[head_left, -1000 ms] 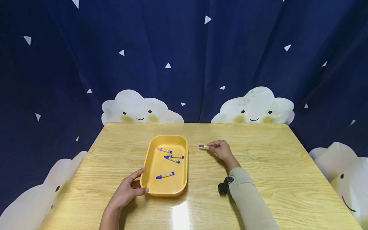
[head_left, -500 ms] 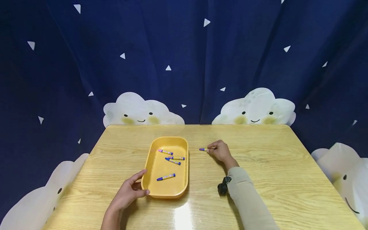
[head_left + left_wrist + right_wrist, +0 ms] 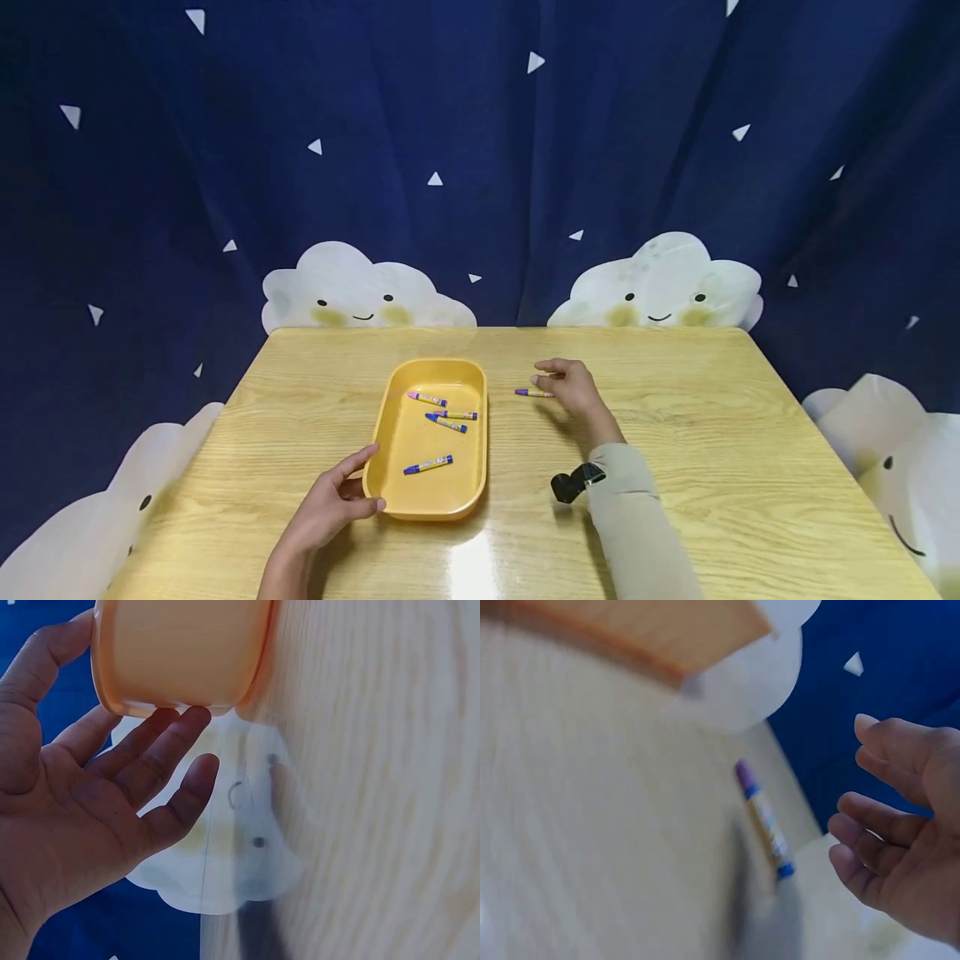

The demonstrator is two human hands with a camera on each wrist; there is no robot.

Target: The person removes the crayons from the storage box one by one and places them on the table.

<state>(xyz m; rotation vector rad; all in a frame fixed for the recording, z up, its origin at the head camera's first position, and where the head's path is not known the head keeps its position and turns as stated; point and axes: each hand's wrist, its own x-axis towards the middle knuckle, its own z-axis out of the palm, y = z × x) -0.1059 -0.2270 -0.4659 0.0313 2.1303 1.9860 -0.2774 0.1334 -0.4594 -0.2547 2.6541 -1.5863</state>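
Observation:
A yellow tray (image 3: 408,437) sits left of the table's middle, and my left hand (image 3: 326,510) holds its near left corner, thumb at the rim and fingers along the outer wall. In the left wrist view, fingertips (image 3: 199,716) meet the tray's lower edge. Inside lie a pink crayon (image 3: 427,400), a lilac crayon (image 3: 465,415) partly under a blue crayon (image 3: 450,425), and a dark blue crayon (image 3: 428,465). To the right, a purple crayon (image 3: 531,392) lies on the table. My right hand (image 3: 576,390) hovers just above it, fingers parted and apart from the crayon (image 3: 767,825).
The wooden table (image 3: 720,467) has a dark blue curtain (image 3: 480,125) with white clouds behind it and on both sides. A small black camera (image 3: 573,482) is strapped at the right wrist, beside a beige sleeve (image 3: 641,525).
My right hand has lowered the purple crayon onto the table, let go of it and lifted slightly with fingers spread. The left hand has stayed on the tray.

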